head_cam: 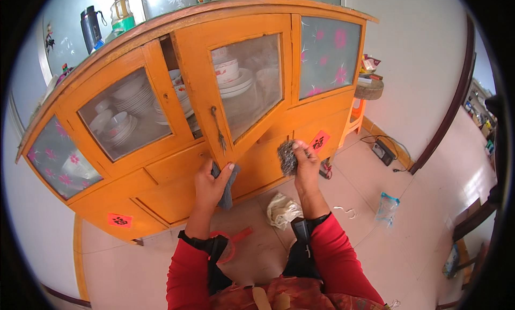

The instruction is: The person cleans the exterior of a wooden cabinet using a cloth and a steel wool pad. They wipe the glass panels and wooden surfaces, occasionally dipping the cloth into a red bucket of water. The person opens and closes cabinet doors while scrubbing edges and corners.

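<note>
My left hand point(212, 180) grips a folded grey cloth point(228, 188) against the lower corner of a glazed wooden cabinet door point(190, 64), which stands ajar. A twisted cord serves as a pull on that door's frame. To the right, my right hand point(306, 161) holds a metal scouring pad point(287, 158) between thumb and fingers, apart from the door. Behind the glass are stacked bowls point(226, 70) and plates point(235, 84). The orange cabinet's other glazed door point(124, 112), on the left, is closed over more dishes.
On the cabinet top stand a dark flask point(91, 30) and a plastic bottle point(122, 16). The floor holds a whitish net-like bundle point(283, 210), a red-rimmed strainer point(224, 247) and a plastic packet point(387, 208). A stool point(369, 89) bearing small items stands right of the cabinet.
</note>
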A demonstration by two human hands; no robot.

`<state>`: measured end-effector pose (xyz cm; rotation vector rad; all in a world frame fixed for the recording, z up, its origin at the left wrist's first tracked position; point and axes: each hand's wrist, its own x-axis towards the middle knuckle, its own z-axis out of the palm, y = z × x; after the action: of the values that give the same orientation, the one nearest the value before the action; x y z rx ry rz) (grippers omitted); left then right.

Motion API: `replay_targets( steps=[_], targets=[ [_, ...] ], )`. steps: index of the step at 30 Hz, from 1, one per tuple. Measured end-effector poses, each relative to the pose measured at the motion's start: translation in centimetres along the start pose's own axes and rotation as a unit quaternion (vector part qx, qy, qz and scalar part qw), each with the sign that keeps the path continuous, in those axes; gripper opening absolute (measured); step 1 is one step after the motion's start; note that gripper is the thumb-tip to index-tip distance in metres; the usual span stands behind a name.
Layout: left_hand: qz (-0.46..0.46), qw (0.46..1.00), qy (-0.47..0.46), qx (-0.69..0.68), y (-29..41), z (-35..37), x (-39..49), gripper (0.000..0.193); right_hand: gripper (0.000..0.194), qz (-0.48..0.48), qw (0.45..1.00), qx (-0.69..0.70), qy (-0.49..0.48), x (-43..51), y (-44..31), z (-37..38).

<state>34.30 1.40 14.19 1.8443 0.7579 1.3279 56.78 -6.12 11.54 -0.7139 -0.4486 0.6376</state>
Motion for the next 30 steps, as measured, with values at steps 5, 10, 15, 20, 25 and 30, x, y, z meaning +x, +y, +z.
replay_targets(
  steps=[5, 10, 15, 20, 25, 30],
  targets=[
    [-0.020, 0.999, 0.010, -0.025, -0.1, 0.6, -0.6, 0.024, 0.020, -0.135, 0.968, -0.182, -0.111, 2.0, -4.1, 4.4],
    [0.010, 0.998, 0.048, -0.039, -0.6, 1.0, -1.8, 0.021, 0.026, -0.526, 0.608, -0.480, -0.350, 0.8, -3.1, 8.7],
    [0.043, 0.995, 0.057, -0.065, -1.8, 1.6, -2.2, 0.022, 0.033, -0.521, 0.591, -0.496, -0.364, 2.2, -3.1, 8.2],
    [0.040, 0.997, 0.045, -0.052, -2.0, 1.2, -2.1, 0.021, 0.030, -0.531, 0.561, -0.559, -0.300, 6.7, -3.3, 6.4],
    [0.056, 0.996, 0.034, -0.062, -1.9, 0.7, -1.6, 0.021, 0.027, -0.500, 0.564, -0.607, -0.252, 11.0, -4.0, 5.9],
    [0.066, 0.996, 0.047, -0.049, -2.3, 1.0, -1.8, 0.021, 0.027, -0.478, 0.617, -0.560, -0.278, 6.8, -2.7, 6.4]
  ],
)
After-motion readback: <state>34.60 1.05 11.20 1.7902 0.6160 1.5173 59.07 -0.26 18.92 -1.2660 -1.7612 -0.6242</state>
